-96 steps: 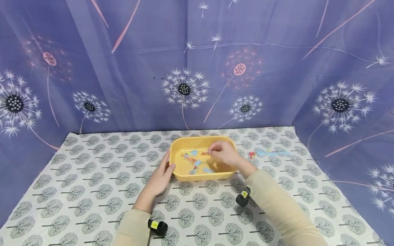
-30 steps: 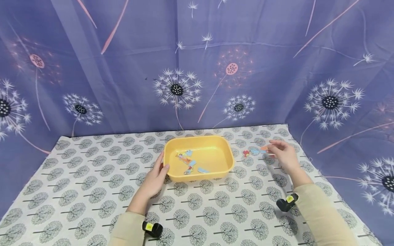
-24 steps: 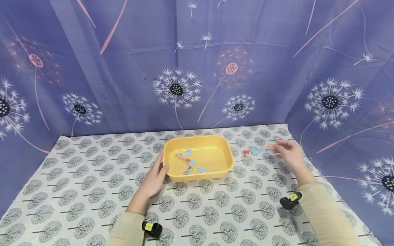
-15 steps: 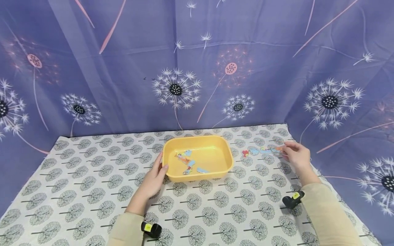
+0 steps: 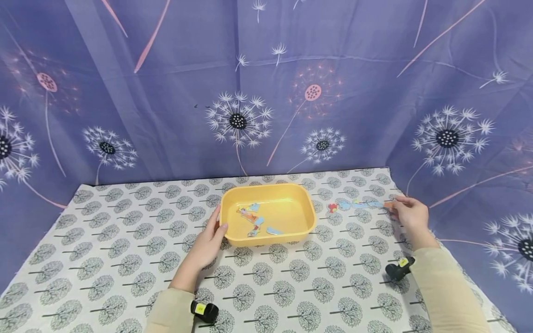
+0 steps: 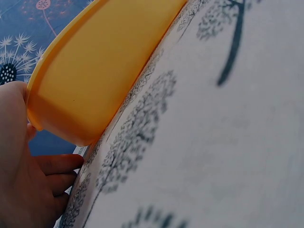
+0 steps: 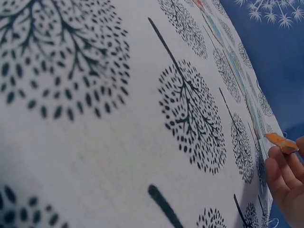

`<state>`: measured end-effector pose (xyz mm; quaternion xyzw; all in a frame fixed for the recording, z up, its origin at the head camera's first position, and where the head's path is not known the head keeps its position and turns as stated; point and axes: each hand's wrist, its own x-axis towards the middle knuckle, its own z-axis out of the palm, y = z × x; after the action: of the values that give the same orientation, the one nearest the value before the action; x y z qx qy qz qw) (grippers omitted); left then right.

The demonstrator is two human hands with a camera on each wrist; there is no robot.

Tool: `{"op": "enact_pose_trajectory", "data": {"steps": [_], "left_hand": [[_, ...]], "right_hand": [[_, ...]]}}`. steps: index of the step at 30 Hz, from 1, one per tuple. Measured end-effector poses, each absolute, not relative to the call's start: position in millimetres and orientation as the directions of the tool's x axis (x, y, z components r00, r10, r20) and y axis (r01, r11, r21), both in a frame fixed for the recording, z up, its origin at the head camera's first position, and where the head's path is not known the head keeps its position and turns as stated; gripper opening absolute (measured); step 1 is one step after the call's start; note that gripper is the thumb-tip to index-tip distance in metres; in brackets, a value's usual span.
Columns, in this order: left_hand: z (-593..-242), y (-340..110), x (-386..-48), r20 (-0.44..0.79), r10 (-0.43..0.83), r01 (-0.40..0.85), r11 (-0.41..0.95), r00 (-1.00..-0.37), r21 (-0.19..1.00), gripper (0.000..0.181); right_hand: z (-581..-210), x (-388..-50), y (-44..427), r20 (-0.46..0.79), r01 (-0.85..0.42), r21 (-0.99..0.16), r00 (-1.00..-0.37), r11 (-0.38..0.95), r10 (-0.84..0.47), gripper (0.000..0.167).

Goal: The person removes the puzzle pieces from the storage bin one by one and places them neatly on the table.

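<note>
The left hand (image 5: 210, 243) grips, thumb apart from fingers (image 6: 58, 164), while the right hand (image 5: 411, 217) pinches with bent fingers

Purple drape (image 5: 175, 106) w/ dandelions (image 5: 238, 121) in bkgd; wht tree-print tblcloth (image 5: 104, 240).

This looks like a curtained booth: dandelion-print curtains (image 5: 175, 106) hang far, left and right of a cloth-covered counter (image 5: 137, 231).

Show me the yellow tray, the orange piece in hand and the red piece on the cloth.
Yellow tray (image 5: 291, 213): head view, bare floor.
Orange piece (image 7: 281, 142): right wrist view, exposed face.
Red piece (image 5: 331, 208): head view, its middle.
</note>
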<state>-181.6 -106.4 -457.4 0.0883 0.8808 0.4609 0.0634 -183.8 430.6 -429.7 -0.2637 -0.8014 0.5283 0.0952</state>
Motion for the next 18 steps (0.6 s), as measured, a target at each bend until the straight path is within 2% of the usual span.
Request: {"op": "enact_pose_trajectory", "data": {"steps": [18], "left_hand": [[-454.9, -104.7, -180.0, -0.035, 0.210, 0.091, 0.562, -0.977, 0.822, 0.062]], "right_hand": [[-421.8, -177.6, 430.3, -0.128, 0.388, -0.819, -0.843, 0.423, 0.523, 0.057]]}}
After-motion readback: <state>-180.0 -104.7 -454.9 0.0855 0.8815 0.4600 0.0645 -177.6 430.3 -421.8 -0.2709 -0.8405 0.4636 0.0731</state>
